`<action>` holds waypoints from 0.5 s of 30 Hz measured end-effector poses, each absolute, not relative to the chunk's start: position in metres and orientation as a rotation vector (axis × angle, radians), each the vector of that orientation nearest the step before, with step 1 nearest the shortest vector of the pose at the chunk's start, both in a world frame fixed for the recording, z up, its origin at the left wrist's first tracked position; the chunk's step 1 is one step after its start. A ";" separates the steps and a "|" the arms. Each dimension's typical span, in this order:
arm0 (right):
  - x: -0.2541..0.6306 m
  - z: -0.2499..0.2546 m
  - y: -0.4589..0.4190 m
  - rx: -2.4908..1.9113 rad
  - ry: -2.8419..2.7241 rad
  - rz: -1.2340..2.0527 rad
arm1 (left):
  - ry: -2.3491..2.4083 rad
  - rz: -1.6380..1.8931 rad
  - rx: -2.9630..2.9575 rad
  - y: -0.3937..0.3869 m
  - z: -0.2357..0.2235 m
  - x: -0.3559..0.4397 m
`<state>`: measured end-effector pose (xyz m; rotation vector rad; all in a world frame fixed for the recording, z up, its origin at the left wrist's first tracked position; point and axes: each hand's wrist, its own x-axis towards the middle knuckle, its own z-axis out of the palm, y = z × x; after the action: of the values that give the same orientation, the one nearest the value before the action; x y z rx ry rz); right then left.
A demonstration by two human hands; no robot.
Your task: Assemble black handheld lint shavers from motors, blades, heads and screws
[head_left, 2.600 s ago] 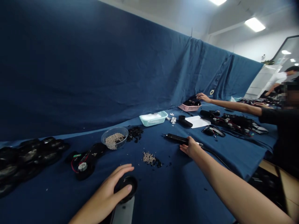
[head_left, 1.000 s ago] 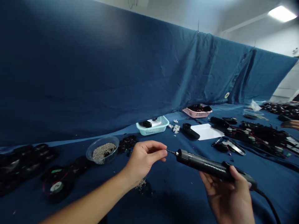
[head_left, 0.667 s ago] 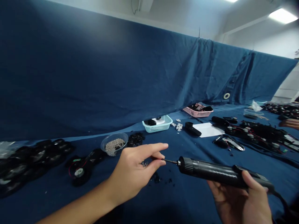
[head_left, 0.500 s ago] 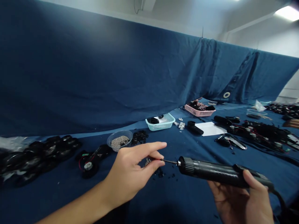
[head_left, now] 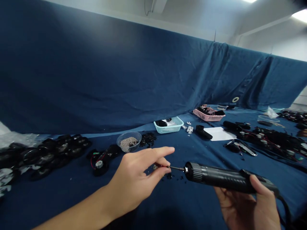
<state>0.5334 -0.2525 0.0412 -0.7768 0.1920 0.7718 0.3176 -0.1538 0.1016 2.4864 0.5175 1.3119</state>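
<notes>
My right hand [head_left: 251, 204] is wrapped around a black electric screwdriver [head_left: 220, 175], held level with its thin bit [head_left: 177, 168] pointing left. A cord runs from its rear end. At the tip of the bit, the thumb and fingers of my left hand [head_left: 141, 179] are pinched together, with the index finger stretched out above. Whatever small thing they hold there is too small to make out. Behind my left fingers lies a little pile of small metal screws [head_left: 155, 166], partly hidden, with small black bits [head_left: 169, 176] beside it.
A clear bowl [head_left: 129, 142] of small metal pieces stands beyond my left hand, near a black part with wires [head_left: 98, 164]. Blue [head_left: 169, 129] and pink baskets [head_left: 208, 116] are at the back. Black shells [head_left: 48, 153] crowd the left; wired assemblies [head_left: 271, 139] lie right.
The view has shifted slightly, so the table's things appear a little farther right. Both hands keep their holds, with the bit still meeting my left fingertips.
</notes>
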 end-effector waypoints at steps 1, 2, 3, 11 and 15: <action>0.533 0.041 -0.252 -0.778 0.191 0.770 | 0.518 1.314 2.495 -0.153 0.101 0.317; 0.533 0.042 -0.252 -0.783 0.192 0.766 | 0.517 1.315 2.507 -0.153 0.100 0.317; 0.532 0.042 -0.251 -0.788 0.198 0.764 | 0.512 1.316 2.527 -0.152 0.098 0.316; 0.549 0.028 -0.256 -0.870 0.076 0.693 | 0.468 0.973 2.923 -0.150 0.089 0.304; 0.566 0.008 -0.267 -0.916 0.002 0.676 | 0.496 0.822 2.987 -0.155 0.084 0.301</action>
<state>0.5664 -0.2666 0.0079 -0.9165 0.0016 0.6765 0.3007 -0.1553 0.0840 2.9873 0.4956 0.8221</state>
